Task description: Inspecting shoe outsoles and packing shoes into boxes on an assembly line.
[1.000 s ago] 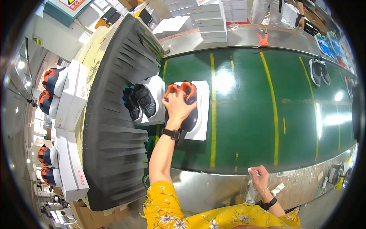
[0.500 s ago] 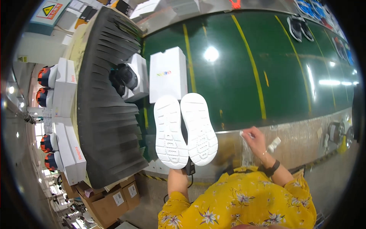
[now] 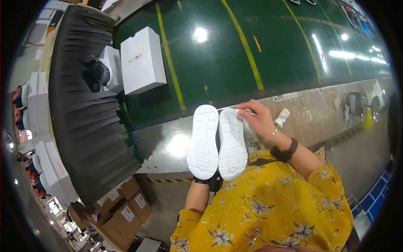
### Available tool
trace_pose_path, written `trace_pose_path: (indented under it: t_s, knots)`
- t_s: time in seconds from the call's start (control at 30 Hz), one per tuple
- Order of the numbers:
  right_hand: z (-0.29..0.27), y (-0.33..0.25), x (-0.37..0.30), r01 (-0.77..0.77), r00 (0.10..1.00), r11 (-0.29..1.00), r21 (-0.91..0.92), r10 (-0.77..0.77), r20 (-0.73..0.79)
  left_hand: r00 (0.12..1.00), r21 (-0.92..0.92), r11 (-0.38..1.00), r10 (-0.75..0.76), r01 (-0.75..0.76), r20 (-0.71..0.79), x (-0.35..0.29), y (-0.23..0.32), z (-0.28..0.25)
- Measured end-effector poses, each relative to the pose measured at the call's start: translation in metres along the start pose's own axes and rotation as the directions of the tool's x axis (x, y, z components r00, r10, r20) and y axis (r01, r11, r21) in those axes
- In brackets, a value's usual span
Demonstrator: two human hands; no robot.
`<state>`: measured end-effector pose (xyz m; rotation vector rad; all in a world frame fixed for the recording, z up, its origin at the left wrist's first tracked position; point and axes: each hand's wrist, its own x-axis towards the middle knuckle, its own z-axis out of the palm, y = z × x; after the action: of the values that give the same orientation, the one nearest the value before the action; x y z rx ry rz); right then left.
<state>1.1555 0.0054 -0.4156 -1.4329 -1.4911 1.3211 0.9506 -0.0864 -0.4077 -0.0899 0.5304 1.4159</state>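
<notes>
A pair of dark shoes with thick white patterned soles (image 3: 202, 140) sits mid-frame, soles toward the view. The left hand is hidden behind them, so its grip cannot be told. The right hand (image 3: 254, 118), thumb and fingers nearly together, pinches a small white piece (image 3: 247, 111) at one toe. A white cardboard shoebox (image 3: 142, 63) lies upper left on the green, yellow-striped worktop (image 3: 205, 54).

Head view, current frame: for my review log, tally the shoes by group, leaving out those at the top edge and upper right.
Shoes with white soles facing the camera: 2
Dark shoes by the slitted black curtain: 2
Orange-and-navy shoes along the left edge: 4
Total: 8
</notes>
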Motion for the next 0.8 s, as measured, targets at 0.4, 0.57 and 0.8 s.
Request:
trace_pose_path:
  t_s: [0.4, 0.57, 0.8]
  knots:
    - [0.021, 0.026, -0.027, 0.326, 0.878, 0.93, -0.17, -0.23, 0.42, 0.994, 0.005, 0.997, -0.08, 0.081, -0.074, 0.006, -0.018, -0.004]
    - [0.02, 0.063, 0.011, 0.241, 0.959, 0.946, -0.218, -0.198, 0.203, 0.97, -0.133, 0.979, -0.176, 0.155, -0.165, 0.015, -0.028, -0.036]
    - [0.011, 0.031, -0.023, 0.255, 0.903, 0.963, -0.084, -0.206, 0.377, 0.976, -0.132, 0.982, -0.156, 0.136, -0.153, 0.02, -0.021, -0.018]
